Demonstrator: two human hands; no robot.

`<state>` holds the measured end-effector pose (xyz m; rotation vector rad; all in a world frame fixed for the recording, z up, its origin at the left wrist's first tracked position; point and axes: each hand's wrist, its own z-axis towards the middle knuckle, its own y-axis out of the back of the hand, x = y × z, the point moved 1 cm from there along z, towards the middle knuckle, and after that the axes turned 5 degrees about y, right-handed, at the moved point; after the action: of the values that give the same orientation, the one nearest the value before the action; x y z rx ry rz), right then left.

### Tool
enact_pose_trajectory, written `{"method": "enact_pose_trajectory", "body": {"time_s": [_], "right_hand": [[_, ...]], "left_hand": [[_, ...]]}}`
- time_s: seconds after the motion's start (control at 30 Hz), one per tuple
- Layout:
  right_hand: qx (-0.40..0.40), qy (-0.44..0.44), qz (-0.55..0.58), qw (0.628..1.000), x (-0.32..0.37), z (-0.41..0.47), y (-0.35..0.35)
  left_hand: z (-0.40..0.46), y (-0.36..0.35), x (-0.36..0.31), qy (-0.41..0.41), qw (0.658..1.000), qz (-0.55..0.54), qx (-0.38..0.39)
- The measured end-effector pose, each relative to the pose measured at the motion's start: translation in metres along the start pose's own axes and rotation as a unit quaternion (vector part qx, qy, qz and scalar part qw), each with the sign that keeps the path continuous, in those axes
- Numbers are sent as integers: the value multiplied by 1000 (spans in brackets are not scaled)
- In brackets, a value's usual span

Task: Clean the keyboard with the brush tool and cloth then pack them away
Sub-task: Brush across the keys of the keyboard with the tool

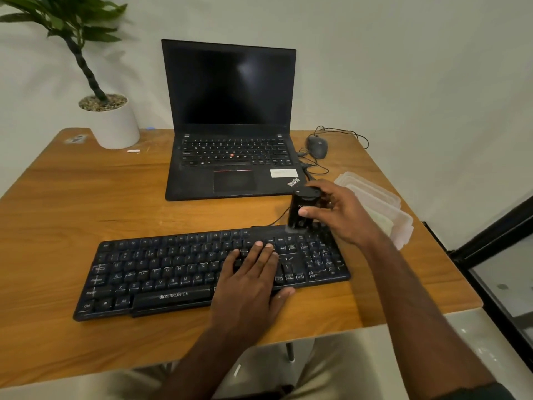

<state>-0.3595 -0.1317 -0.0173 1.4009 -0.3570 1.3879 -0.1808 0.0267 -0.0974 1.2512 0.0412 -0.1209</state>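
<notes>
While the left hand (253,272) lies flat w/ straight fingers on the black keyboard (161,272) to keep it from sliding, the right hand (336,210) holds the brush tool (301,210) upright, bristles down on the top row near the number pad. So it's the brushing step (cloth looks to be in the clear box (386,209) just beside). Next, I'd guess: sweep along each row, then get the cloth.

Wooden table (86,197), as I see it: keyboard (173,272), open laptop (230,140), wired mouse (317,146), potted plant (112,122), clear plastic container (383,203).
</notes>
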Motion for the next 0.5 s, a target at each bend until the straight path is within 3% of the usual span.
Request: {"method": "enact_pose_trajectory", "body": {"time_s": [0.1,0.33,0.5], "right_hand": [[-5,5,-19,1000,-1,2,9],[37,43,-4,998,20,16,-70],[7,9,3,1000,11,3,-43]], "left_hand": [[-1,-1,0,-1,1000,-3,2],[-1,1,0,6,1000,-2,18],[0,3,1,14,1000,-15,19]]}}
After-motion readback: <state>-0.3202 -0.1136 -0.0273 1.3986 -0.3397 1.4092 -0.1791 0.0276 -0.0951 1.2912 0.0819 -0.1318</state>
